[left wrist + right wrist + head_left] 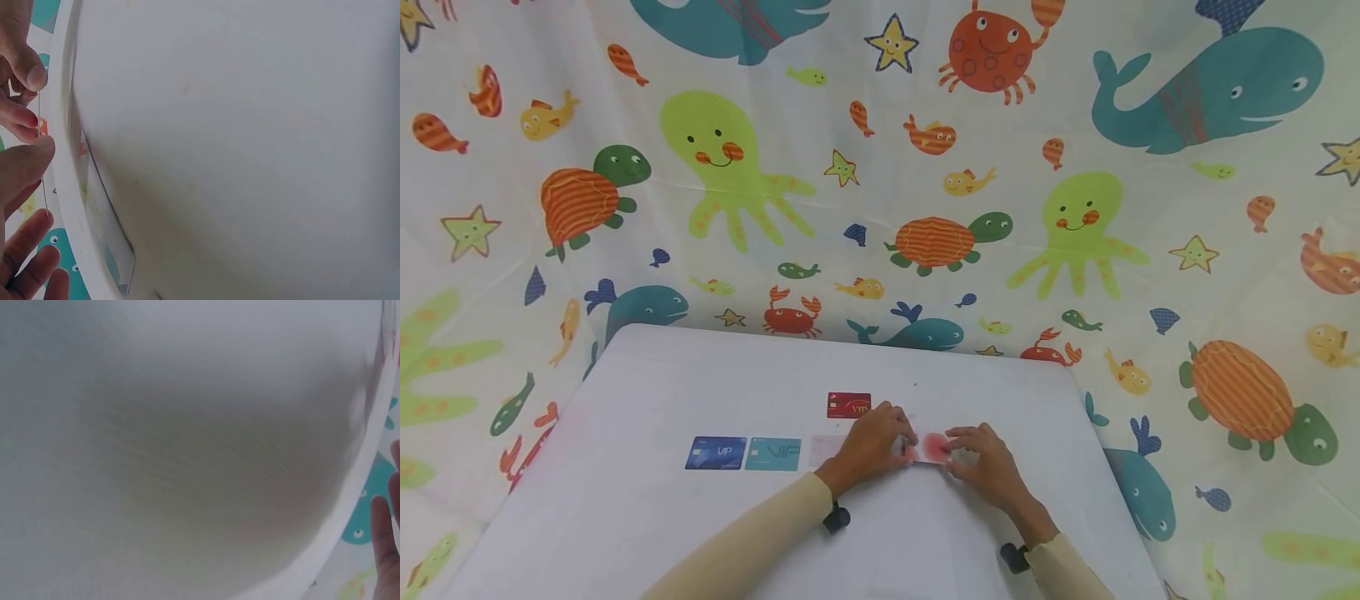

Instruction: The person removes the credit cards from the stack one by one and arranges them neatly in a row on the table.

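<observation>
Both hands hold a pale pink card with a round red patch [934, 447] low over the right half of the white table. My left hand [872, 446] pinches its left side, and my right hand [988, 467] its right side. From the left wrist the held card [44, 195] appears edge-on, a thin line between thumbs and fingers. Just left of my left hand lies another pale pink card [826, 448], partly hidden by that hand. A red VIP card [847, 405] lies behind it, near my left fingers.
Further left, a teal VIP card [772, 454] and a dark blue VIP card [716, 452] lie side by side in line with the pale pink one. The white table [625, 517] ends at the back against a curtain [865, 108] printed with sea animals.
</observation>
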`<state>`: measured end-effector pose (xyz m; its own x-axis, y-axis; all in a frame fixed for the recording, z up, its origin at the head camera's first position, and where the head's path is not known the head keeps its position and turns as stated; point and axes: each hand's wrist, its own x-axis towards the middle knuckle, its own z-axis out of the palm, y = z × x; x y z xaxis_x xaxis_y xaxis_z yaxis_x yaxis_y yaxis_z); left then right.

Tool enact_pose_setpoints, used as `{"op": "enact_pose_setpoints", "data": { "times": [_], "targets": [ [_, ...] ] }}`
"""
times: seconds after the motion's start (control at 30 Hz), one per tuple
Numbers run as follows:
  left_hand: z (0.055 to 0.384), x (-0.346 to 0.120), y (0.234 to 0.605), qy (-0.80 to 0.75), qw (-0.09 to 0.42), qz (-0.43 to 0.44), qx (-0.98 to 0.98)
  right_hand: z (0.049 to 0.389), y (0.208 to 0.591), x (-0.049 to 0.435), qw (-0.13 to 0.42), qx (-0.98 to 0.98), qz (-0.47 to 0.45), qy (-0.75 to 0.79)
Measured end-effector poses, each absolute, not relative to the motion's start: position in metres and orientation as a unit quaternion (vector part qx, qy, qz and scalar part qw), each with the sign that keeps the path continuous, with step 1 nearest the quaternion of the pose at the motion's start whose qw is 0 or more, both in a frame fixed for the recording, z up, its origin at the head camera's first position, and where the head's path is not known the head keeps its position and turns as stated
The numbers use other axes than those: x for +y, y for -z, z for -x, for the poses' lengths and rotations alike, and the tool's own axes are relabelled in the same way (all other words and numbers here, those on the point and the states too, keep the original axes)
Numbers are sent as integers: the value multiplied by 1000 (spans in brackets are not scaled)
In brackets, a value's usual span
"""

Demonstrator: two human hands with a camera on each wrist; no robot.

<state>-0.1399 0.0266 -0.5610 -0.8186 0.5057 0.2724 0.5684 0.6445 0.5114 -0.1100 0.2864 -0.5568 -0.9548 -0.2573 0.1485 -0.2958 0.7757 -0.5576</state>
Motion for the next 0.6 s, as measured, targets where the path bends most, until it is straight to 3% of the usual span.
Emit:
{"op": "enact_pose_setpoints", "data": {
  "times": [0.6],
  "targets": [
    [137,34,561,310,47,301,-901,106,560,294,26,-945,-133,-297]
  ]
}}
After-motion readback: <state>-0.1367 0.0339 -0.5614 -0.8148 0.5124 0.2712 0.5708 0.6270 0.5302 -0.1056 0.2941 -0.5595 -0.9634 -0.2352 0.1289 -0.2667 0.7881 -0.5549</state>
